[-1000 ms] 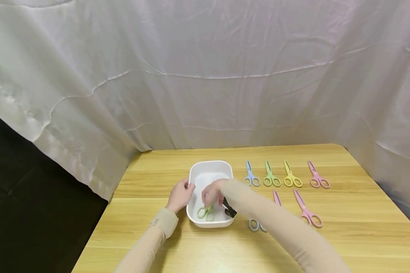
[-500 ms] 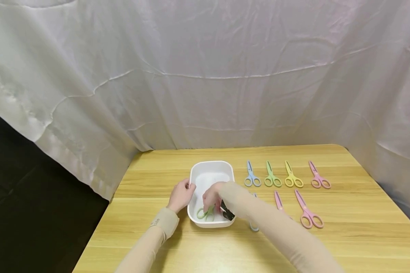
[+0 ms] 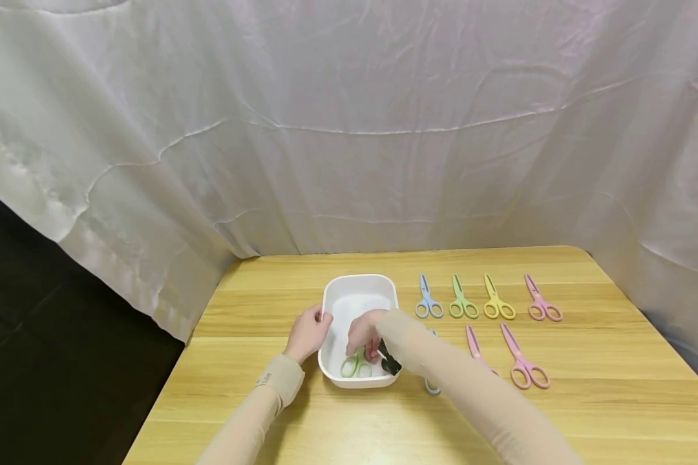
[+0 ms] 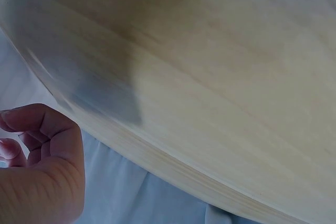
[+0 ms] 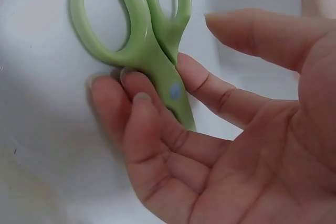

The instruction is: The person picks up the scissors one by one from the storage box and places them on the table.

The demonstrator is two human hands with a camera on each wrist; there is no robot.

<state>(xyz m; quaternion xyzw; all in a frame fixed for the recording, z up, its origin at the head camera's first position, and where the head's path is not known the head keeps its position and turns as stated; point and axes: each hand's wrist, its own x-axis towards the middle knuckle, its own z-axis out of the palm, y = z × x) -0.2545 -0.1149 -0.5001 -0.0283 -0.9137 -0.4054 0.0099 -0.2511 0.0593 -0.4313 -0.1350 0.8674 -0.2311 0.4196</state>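
My left hand [image 3: 309, 332] holds the left rim of a white plastic box [image 3: 360, 383], thumb over the edge. In the left wrist view that hand's fingers look bent, and the box scarcely shows. Inside the box, near its front, lies a pair of green scissors [image 3: 349, 368], loops toward me. My right hand [image 3: 365, 334] reaches down into the box over it. The right wrist view shows bent fingers around the green scissors [image 5: 136, 40] at the pivot and blades, with the thumb apart from them. The blade tips are hidden by the fingers.
On the wooden table [image 3: 605, 413], right of the box, blue scissors [image 3: 428, 300], green scissors [image 3: 463, 301], yellow scissors [image 3: 496, 301] and pink scissors [image 3: 539, 301] form a back row. In front lie large pink scissors [image 3: 520, 358], with other pairs partly under my right forearm.
The green scissors in the box have shifted slightly right and turned a little, with my right hand's fingers at them. My left hand has stayed on the rim.
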